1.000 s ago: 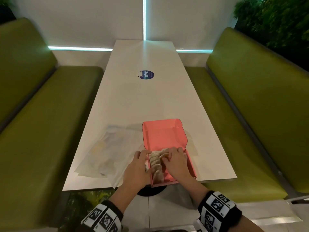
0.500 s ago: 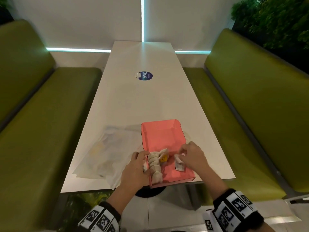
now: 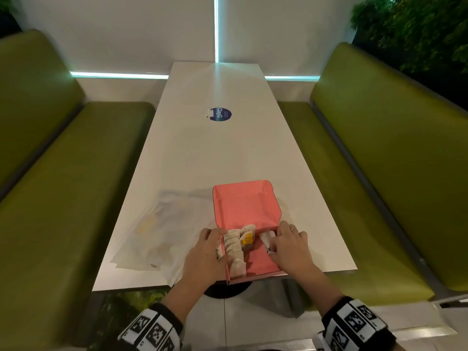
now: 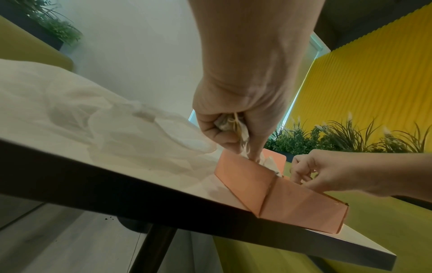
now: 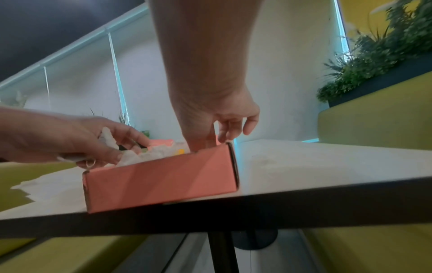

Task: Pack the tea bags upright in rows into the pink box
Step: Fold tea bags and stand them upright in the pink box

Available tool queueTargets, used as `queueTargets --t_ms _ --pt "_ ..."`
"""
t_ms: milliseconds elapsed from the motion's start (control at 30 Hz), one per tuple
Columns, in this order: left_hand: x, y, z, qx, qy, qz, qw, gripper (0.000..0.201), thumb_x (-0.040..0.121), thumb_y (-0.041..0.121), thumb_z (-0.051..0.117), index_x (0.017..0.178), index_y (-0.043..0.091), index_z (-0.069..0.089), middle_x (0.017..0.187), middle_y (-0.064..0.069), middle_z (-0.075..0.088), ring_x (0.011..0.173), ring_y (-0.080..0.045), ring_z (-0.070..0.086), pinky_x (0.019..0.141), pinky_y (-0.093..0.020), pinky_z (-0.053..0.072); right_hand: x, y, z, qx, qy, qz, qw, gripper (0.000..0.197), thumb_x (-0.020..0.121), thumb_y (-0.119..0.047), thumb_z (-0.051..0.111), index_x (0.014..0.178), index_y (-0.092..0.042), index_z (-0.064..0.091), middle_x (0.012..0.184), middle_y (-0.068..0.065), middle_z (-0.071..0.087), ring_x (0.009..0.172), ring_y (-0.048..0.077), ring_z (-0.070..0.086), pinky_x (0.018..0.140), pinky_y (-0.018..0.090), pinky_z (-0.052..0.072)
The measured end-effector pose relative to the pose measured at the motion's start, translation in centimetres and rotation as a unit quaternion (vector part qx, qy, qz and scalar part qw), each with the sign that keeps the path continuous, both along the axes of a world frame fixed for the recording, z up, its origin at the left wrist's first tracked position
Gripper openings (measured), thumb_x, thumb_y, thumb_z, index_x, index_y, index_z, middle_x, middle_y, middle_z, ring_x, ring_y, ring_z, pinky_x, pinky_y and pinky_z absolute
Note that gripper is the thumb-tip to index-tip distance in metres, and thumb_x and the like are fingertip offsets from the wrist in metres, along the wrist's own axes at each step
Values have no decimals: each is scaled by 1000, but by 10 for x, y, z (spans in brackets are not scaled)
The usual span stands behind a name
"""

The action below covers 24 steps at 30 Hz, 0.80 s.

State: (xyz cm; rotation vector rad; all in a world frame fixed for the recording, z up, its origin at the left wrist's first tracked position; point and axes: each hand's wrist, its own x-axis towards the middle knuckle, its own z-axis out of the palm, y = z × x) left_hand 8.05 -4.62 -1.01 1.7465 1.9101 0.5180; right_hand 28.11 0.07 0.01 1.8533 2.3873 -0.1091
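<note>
Long white table (image 3: 192, 173) between green benches (image 3: 50, 198), plants behind on the right. Pink box (image 3: 255, 259) at the near edge, lid folded back, clear plastic bag (image 3: 157, 231) just left of it.

One row of tea bags (image 3: 234, 249) standing upright along the box's left wall. A second row barely begun beside it: a couple of bags, one with a yellow tag (image 3: 247, 240), leaning rather than straight. Right half of the box floor bare, so most of the packing judged still ahead.

Left hand (image 3: 205, 254) curled around a small bunch of bags and strings, shown by the left wrist view, resting against the left row. Right hand (image 3: 291, 245) pinching one tea bag (image 3: 267, 236) low inside near the right wall, other fingers loose; ring on one finger.

Round blue sticker (image 3: 220, 114) farther up the table, reading "ClayG"; print on the yellow tag too small to read.
</note>
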Motion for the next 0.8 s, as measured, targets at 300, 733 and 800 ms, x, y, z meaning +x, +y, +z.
queueTargets --t_ms 300,733,800 --pt "7 2 22 122 -110 -35 986 22 88 31 62 109 26 67 104 15 60 92 -4 59 76 -10 41 3 3 63 -182 450 -120 866 21 87 0 49 76 -14 61 78 1 63 62 10 54 58 20 43" --pt "17 -1 36 10 -319 -20 948 7 83 32 66 88 36 69 61 20 64 56 -9 54 57 -41 55 -8 -1 64 -230 536 -179 792 17 91 5 46 94 0 62 73 10 62 51 8 56 54 23 44" --pt "16 0 35 22 -306 -18 952 12 82 21 71 81 33 69 69 27 66 59 -2 58 61 -36 55 -8 -2 64 -235 524 -166 802 17 90 3 49 100 -4 61 78 11 65 55 8 60 57 25 46"
